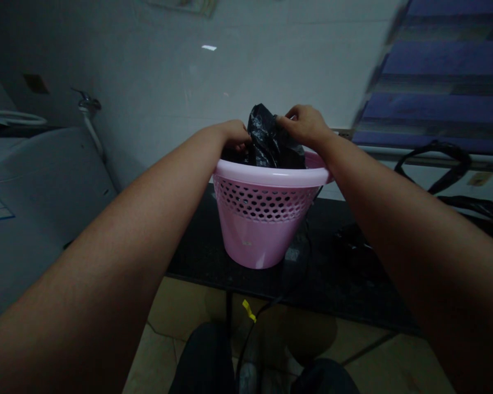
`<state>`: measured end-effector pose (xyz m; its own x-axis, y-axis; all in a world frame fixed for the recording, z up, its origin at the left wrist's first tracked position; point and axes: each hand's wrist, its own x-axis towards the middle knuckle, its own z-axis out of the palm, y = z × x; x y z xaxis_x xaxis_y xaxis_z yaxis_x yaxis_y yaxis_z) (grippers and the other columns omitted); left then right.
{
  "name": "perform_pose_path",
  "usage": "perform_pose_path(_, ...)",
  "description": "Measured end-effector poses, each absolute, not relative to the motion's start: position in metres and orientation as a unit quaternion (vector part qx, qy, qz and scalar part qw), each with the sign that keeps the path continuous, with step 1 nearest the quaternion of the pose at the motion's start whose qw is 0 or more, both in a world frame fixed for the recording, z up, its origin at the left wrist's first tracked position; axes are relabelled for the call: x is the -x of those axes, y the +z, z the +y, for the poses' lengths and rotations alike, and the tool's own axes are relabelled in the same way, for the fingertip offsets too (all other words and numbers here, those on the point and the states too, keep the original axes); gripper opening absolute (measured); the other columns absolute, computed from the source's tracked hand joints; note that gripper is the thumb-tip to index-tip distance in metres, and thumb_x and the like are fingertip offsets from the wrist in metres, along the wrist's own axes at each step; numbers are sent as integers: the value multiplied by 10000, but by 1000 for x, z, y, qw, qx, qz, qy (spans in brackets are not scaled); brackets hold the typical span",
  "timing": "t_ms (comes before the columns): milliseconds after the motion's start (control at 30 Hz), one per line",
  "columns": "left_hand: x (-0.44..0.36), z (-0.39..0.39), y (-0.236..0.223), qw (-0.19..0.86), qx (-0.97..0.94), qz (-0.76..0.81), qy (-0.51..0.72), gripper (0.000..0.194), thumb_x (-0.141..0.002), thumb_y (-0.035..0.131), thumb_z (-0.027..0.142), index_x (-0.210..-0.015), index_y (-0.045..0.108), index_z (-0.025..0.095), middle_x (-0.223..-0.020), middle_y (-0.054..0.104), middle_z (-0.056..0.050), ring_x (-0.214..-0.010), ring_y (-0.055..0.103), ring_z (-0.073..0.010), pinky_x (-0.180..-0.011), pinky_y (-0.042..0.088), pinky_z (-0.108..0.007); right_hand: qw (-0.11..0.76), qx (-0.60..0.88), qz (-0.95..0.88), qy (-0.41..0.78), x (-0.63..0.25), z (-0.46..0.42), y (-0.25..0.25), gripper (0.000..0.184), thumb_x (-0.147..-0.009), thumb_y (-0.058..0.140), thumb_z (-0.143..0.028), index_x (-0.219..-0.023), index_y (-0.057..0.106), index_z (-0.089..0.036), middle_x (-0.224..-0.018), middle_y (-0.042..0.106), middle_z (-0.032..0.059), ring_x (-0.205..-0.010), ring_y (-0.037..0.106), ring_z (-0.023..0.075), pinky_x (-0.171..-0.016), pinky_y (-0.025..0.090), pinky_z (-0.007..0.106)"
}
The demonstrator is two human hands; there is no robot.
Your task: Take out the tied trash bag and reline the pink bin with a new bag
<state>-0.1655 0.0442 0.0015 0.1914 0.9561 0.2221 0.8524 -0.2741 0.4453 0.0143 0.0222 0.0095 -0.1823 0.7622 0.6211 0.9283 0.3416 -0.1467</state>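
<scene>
A pink plastic basket (267, 219) with a perforated upper band stands on a dark table (205, 251). A crumpled black plastic bag (269, 142) sticks up out of it. My left hand (232, 134) reaches over the near rim and grips the bag's left side with curled fingers. My right hand (306, 125) pinches the bag's top right edge, its fingers closed on the plastic. Both forearms stretch out from the bottom corners of the view.
A white appliance (33, 180) stands at the left with a tap (88, 104) behind it. Black cables (443, 164) lie at the right of the table under a blue striped blind (443, 71). A yellow tag (249, 311) hangs on a cord below the table. Tiled floor shows underneath.
</scene>
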Motion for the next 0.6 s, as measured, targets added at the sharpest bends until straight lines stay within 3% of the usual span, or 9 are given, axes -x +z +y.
perform_pose_path(233, 166, 43, 2, 118, -766, 599, 200, 386, -687, 535, 217, -1012, 743, 198, -784, 729, -81, -831, 676, -217, -704, 465, -280, 334, 482, -800, -124, -13, 19, 7, 536, -862, 455, -475, -1265, 585, -145, -1067, 647, 136, -1056, 520, 238, -901, 384, 321)
perform_pose_path(367, 166, 41, 4, 123, -765, 604, 186, 397, -699, 530, 244, -1034, 733, 179, -805, 735, -97, -810, 672, -220, -682, 462, -278, 303, 484, -811, -130, -11, 16, 6, 507, -875, 460, -455, -1261, 596, -155, -1146, 638, 126, -1066, 555, 239, -879, 416, 318)
perform_pose_path(600, 165, 37, 4, 114, -757, 616, 186, 403, -736, 518, 359, -1020, 742, 181, -786, 725, -97, -826, 672, -230, -691, 459, -276, 258, 537, -798, -94, -11, 19, 6, 428, -847, 528, -344, -1185, 659, -116, -1111, 657, 132, -1007, 597, 246, -847, 456, 327)
